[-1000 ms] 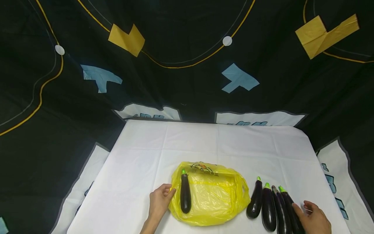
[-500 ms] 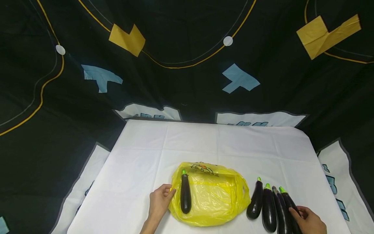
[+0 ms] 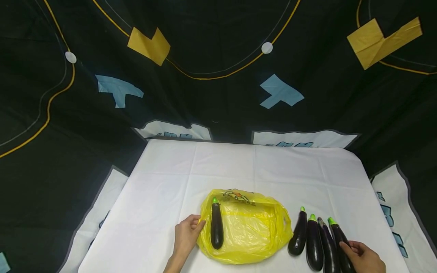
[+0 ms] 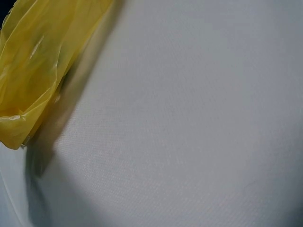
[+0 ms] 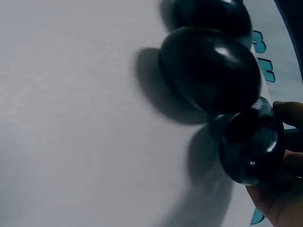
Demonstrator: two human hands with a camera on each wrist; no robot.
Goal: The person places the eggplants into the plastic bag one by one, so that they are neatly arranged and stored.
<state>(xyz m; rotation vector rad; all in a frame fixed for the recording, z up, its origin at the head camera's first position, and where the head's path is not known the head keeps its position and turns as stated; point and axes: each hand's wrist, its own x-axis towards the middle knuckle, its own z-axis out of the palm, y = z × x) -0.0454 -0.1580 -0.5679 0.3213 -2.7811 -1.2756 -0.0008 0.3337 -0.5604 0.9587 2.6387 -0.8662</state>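
Early stage, judging by count: 1 of 5 in, 4 left outside. Bagged aubergine [image 3: 216, 226] lying lengthwise along L side of yellow bag [image 3: 250, 231], apparently inside the spread mouth, green stem pointing to far side, fat end near. Wide stretch of bare plastic to R of it, so prob. room for more.

Remaining 4 in a slightly fanned row on cloth-covered table [image 3: 222, 163], R of bag. In order: first loose aubergine [image 3: 298, 235] right by bag edge, second loose aubergine [image 3: 314, 242], third loose aubergine [image 3: 327, 244], then held aubergine [image 3: 339, 237] at far R end, close alongside the third.

L hand [image 3: 186, 235]: grip pinching bag's L edge b/w thumb & fingers. R hand [image 3: 367, 259]: grip grasping held aubergine w/ thumb & fingers, partway down the body. Can't tell if lifted or resting on the cloth.

Look: long, club-shaped, v. dark purple, nearly black; narrow at top, broad & rounded at base. Glossy skin, bright highlights on the rounded ends in R wrist view. Bright green caps on 4; greyish-brown tip on the third loose one. Bag thin, crinkly, shiny, w/ printed pic nr far rim.
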